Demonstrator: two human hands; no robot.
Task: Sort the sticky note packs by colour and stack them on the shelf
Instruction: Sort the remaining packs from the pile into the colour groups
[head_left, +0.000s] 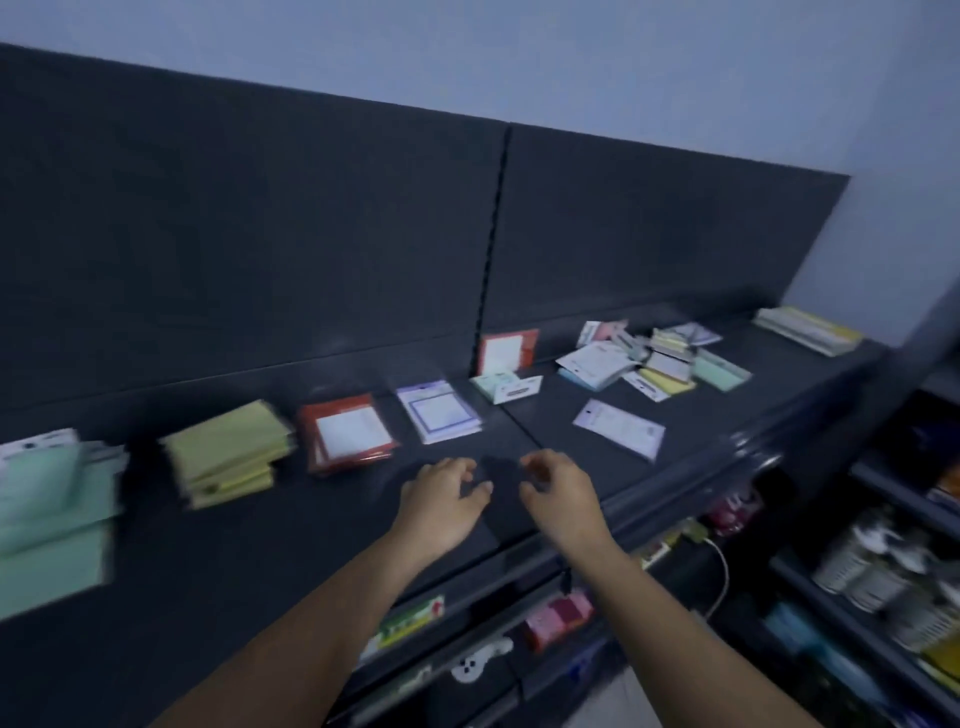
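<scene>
Sticky note packs lie along a dark shelf (260, 545). From the left: a green stack (52, 499), a yellow stack (226, 452), a red stack (348, 434) and a purple-framed stack (440, 415). A red pack (506, 351) leans against the back panel, with a pale green pack (506, 387) in front of it. A white pack (619, 428) lies alone, and a mixed pile (654, 361) sits further right. My left hand (441, 499) and my right hand (561, 493) hover side by side over the shelf's front, fingers loosely curled, holding nothing.
A flat stack of yellow-edged packs (808, 330) lies at the shelf's far right end. Below the shelf's front edge, lower shelves hold small goods, a white cable (722, 571) and bottles (872, 566). A dark back panel (311, 234) rises behind the shelf.
</scene>
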